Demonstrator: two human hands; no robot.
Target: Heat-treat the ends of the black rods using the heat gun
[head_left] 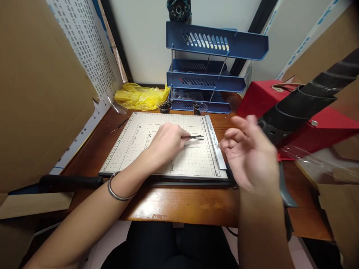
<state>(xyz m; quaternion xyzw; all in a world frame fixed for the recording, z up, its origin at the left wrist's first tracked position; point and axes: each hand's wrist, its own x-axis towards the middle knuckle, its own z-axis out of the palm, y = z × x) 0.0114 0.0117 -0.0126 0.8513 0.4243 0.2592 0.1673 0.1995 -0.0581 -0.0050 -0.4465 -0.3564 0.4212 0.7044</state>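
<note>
My left hand (169,140) is closed over the paper cutter (134,149), pinching a few thin black wires (196,137). Their free ends point right, towards the cutter's metal strip (215,144). The board lies flat, printed with a grid and paper sizes. To the right of that strip my right hand (254,157) is raised, slightly blurred, palm turned inward. Its fingers are loosely bent and apart, and I see nothing in them. Two small clear cups, the left cup (164,107) and the right cup (199,109), hold bunches of similar black pieces behind the board.
Blue tiered trays (217,41) stand at the back beside a yellow plastic bag (140,96). A black segmented hose (303,101) slants in from the right before a red box (258,99). The cutter's black handle (73,181) juts left. A grey handle (285,192) is beside my right wrist.
</note>
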